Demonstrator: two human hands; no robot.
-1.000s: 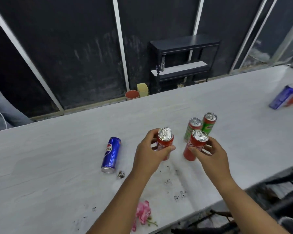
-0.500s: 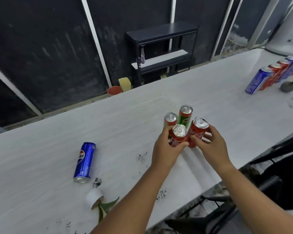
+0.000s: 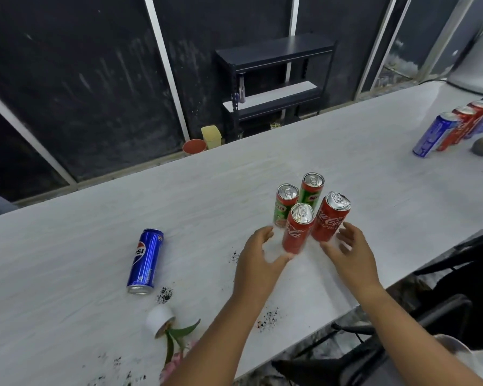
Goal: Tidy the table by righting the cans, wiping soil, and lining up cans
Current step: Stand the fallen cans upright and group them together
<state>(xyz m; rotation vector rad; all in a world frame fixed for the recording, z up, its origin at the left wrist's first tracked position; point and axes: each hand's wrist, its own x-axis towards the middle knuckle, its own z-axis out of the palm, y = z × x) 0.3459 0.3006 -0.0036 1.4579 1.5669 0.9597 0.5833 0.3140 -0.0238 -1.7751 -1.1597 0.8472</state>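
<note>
1. My left hand (image 3: 258, 256) was open, fingers curved and holding nothing, just left of the front red can (image 3: 297, 229); whether the thumb brushed its foot I could not tell.
2. My right hand (image 3: 349, 250) was open too, cupped just right of the tilted red can (image 3: 330, 217), not gripping it.
3. Four cans stood in a tight bunch on the white surface (image 3: 95, 246): the front red can nearest me, the tilted red can to its right, and two green cans (image 3: 286, 203) just behind it.
4. To do this step well, I judged, the tilted red can needed settling flat first, since it appeared to lean against its neighbours.
5. Pressing both palms in evenly would square the bunch; a one-sided push could topple the slim cans.
6. The blue can (image 3: 145, 261) lay on its side well left of the front red can, still to be righted.
7. Soil specks (image 3: 267, 321) sat nearer me than the front red can, still to be wiped; a tipped white pot (image 3: 160, 320) lay near the blue can.
</note>
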